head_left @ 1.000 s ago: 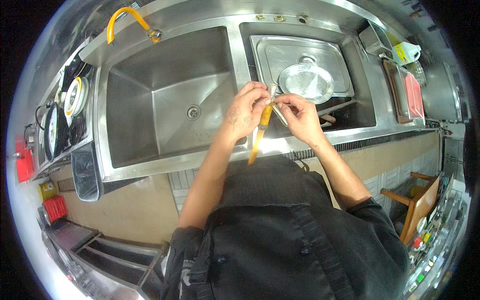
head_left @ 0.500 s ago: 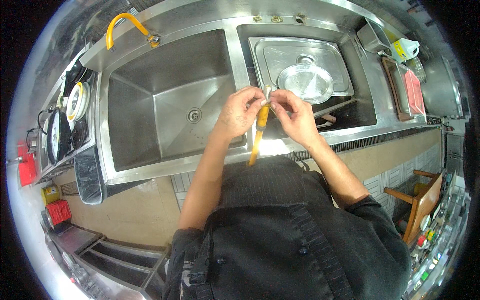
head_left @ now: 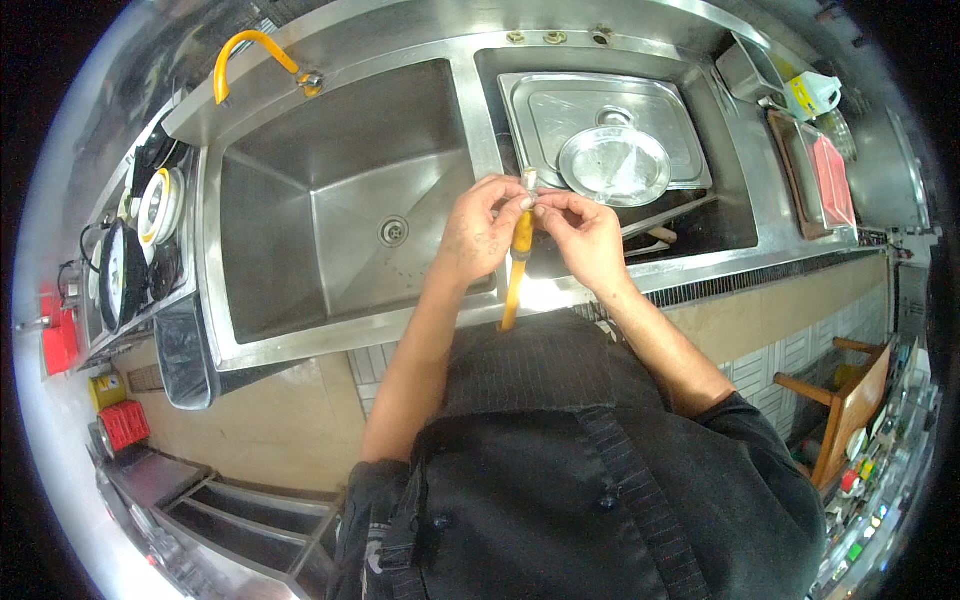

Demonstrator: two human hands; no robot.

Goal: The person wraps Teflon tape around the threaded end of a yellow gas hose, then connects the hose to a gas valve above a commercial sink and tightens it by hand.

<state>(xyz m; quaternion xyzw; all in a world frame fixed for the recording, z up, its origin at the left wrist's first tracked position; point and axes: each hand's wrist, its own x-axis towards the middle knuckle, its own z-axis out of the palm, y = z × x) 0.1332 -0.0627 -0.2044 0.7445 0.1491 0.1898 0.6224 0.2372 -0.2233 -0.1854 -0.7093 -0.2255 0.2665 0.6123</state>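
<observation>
A yellow hose (head_left: 513, 290) stands upright in front of my apron, at the front rim of the sinks. It has a dark ring partway up and a pale, metallic-looking end piece at its top. My left hand (head_left: 478, 228) pinches the hose just below that end piece with thumb and fingertips. From the other side, the thumb and fingers of my right hand (head_left: 590, 240) close on the same spot. Both sets of fingertips nearly meet and partly cover the hose there. Whether a small separate part sits between them cannot be made out.
On the left is a deep steel sink (head_left: 340, 240) with a yellow faucet (head_left: 240, 40). The right sink holds a steel lid (head_left: 540, 95) and an oval metal tray (head_left: 615, 165). Pans and plates (head_left: 155, 210) stand at far left; a red tray (head_left: 832, 180) is at right.
My right hand has shifted slightly down and left, with its fingers still at the hose. The end piece stands a little straighter. My left hand keeps its pinch.
</observation>
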